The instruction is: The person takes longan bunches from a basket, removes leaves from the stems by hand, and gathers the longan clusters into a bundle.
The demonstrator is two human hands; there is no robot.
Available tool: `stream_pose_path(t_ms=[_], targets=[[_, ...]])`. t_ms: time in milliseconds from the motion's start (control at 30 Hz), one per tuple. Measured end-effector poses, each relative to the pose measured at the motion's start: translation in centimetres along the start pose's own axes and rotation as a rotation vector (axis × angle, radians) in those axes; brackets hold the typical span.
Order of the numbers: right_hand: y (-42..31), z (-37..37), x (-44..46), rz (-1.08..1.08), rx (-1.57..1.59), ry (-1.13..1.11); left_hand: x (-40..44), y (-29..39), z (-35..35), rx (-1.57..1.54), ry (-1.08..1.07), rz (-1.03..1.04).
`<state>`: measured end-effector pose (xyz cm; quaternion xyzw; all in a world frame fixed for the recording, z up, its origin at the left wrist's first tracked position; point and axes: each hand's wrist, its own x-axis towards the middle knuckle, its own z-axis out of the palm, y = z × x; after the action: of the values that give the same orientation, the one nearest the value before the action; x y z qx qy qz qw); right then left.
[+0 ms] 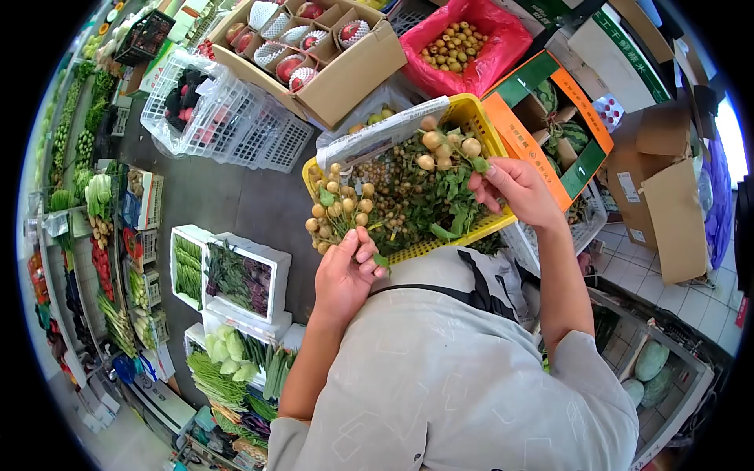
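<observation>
My left hand (352,271) pinches the stems of a bunch of longans (342,206) over the near left corner of a yellow plastic basket (493,129). In my right hand (520,188) is the stem end of a smaller longan sprig (444,147), its round tan fruits pointing left above the basket. Green leaves (444,200) and more longans on twigs (385,184) fill the basket beneath. Folded newspaper (385,132) lines its far left side. My fingertips partly hide the stems.
Beyond the basket stand a carton of net-wrapped fruit (353,74) and a red bag of small brown fruits (522,39). An orange-edged watermelon box (585,102) is on the right. White foam boxes of greens (271,290) sit left; a white crate (267,129) lies farther off.
</observation>
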<state>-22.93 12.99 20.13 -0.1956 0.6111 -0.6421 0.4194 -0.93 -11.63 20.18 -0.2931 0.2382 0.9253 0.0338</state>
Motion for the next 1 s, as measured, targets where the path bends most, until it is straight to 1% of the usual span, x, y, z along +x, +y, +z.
stream_pose_path(t_ms=[100, 167, 233, 300, 367, 433, 467, 500, 567, 600, 633, 700, 733, 767, 833, 867, 933, 1000], targets=[[-0.6, 1.2, -0.3, -0.046, 0.057, -0.023, 0.0, -0.1, 0.5, 0.033, -0.038, 0.027], [-0.7, 1.4, -0.4, -0.037, 0.075, -0.056, 0.0, -0.1, 0.6, 0.064, -0.058, 0.052], [-1.0, 2.1, -0.5, -0.056, 0.122, -0.129, 0.0, -0.1, 0.5, 0.107, -0.075, 0.075], [-1.8, 3.0, -0.5, -0.035, 0.094, -0.122, -0.1, 0.0, 0.6, 0.132, -0.059, 0.089], [-1.9, 3.8, -0.3, -0.084, -0.006, -0.096, -0.1, 0.0, 0.9, 0.156, -0.041, 0.103], [-2.4, 4.7, -0.3, -0.056, 0.007, -0.081, 0.0, 0.1, 1.5, 0.271, -0.067, 0.144], [-2.3, 4.9, -0.2, -0.06, -0.013, -0.087, 0.1, 0.1, 1.4, 0.276, -0.094, 0.133], [-2.2, 5.1, -0.1, -0.063, -0.034, -0.093, 0.2, 0.1, 1.6, 0.276, -0.09, 0.139], [-2.1, 5.7, 0.2, -0.055, -0.047, -0.126, 0.5, -0.1, 2.1, 0.396, -0.068, 0.151], [-2.1, 6.4, 0.3, -0.057, -0.043, -0.113, 0.5, 0.0, 2.2, 0.456, -0.039, 0.126], [-2.2, 7.0, 0.3, -0.06, -0.039, -0.1, 0.4, -0.1, 2.4, 0.457, -0.036, 0.131], [-2.3, 7.9, 0.4, -0.054, 0.012, -0.119, 0.4, -0.4, 2.7, 0.555, -0.022, 0.166], [-2.5, 8.5, 0.5, -0.06, 0.027, -0.119, 0.6, -0.5, 2.8, 0.614, 0.042, 0.154], [-2.5, 8.9, 0.5, -0.066, 0.042, -0.118, 0.9, -0.6, 2.6, 0.614, 0.044, 0.156], [-2.4, 9.4, 0.5, -0.034, 0.066, -0.122, 1.2, -1.0, 2.3, 0.495, -0.181, 0.215], [-2.4, 9.8, 0.6, -0.029, 0.079, -0.111, 1.3, -1.1, 2.4, 0.496, -0.181, 0.215], [-2.3, 10.2, 0.7, -0.024, 0.094, -0.098, 1.3, -1.5, 2.6, 0.398, -0.121, 0.283], [-2.1, 10.5, 0.8, -0.089, 0.098, -0.083, 1.0, -1.4, 2.8, 0.409, -0.087, 0.296]])
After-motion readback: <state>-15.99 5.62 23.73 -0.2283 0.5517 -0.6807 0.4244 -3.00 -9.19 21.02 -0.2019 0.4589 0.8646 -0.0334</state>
